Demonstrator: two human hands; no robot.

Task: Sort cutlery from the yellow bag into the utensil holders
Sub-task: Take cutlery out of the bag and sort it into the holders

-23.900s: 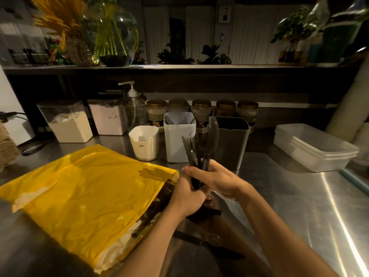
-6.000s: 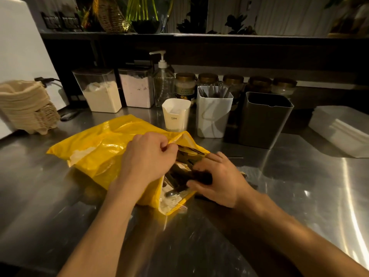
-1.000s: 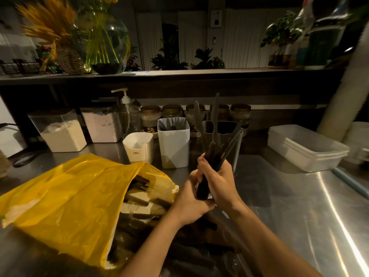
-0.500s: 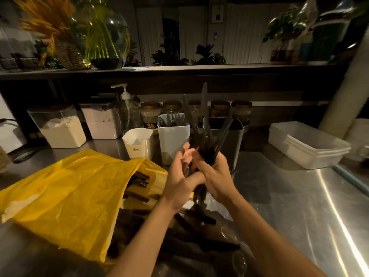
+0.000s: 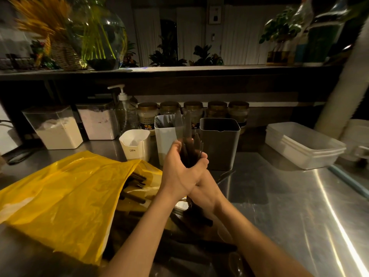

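My left hand (image 5: 179, 172) grips a bundle of dark cutlery (image 5: 190, 150) held upright in front of the holders. My right hand (image 5: 206, 193) sits just below it, partly covered, and holds the same bundle by the handles. One blurred knife blade (image 5: 187, 124) sticks up above the rest. Behind the bundle stand a small white holder (image 5: 135, 143), a taller white holder (image 5: 164, 136) with cutlery in it, and a grey holder (image 5: 219, 144). The yellow bag (image 5: 60, 196) lies open at the left with dark handles at its mouth. More loose cutlery (image 5: 191, 248) lies on the steel counter under my forearms.
Two flour canisters (image 5: 56, 128), a pump bottle (image 5: 122, 110) and a row of jars (image 5: 216, 109) line the back wall. Stacked white tubs (image 5: 303, 144) stand at the right. Bare steel counter (image 5: 279, 206) stretches to the right of my arms.
My left hand, whose fingers were spread against the bundle, has wrapped round it above my right hand. The bundle's tips now sit lower and closer together.
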